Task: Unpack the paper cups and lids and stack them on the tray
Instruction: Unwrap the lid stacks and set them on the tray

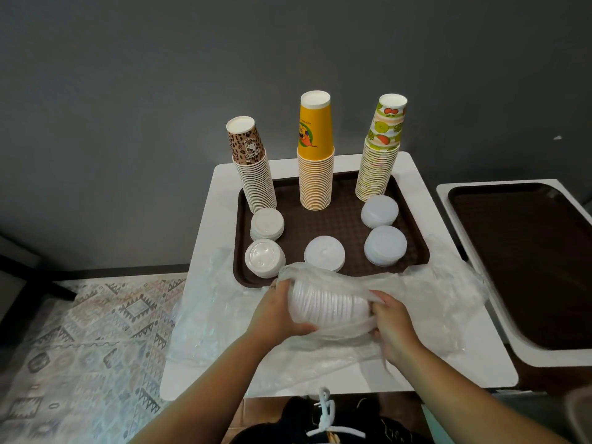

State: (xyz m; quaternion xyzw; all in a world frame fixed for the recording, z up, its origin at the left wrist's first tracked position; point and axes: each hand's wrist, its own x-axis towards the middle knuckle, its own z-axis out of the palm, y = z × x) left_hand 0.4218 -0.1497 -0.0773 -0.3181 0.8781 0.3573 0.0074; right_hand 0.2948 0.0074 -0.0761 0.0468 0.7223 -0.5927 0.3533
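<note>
A person's left hand [278, 312] and right hand [392, 325] gripped a sleeve of white lids [326, 310] lying on its side in a clear plastic bag [339, 280], just in front of the brown tray [336, 219]. The left fingers curled round one end of the stack; the right fingers pinched the plastic at the other. On the tray stood three inverted cup stacks, leopard-print [253, 168], yellow [315, 155] and fruit-patterned [381, 149], with five lid piles [324, 253] in front. The step appeared to be freeing the lids: peeling the plastic back while keeping the stack squeezed end to end would likely stop it fanning apart. Space remained at the tray's centre.
</note>
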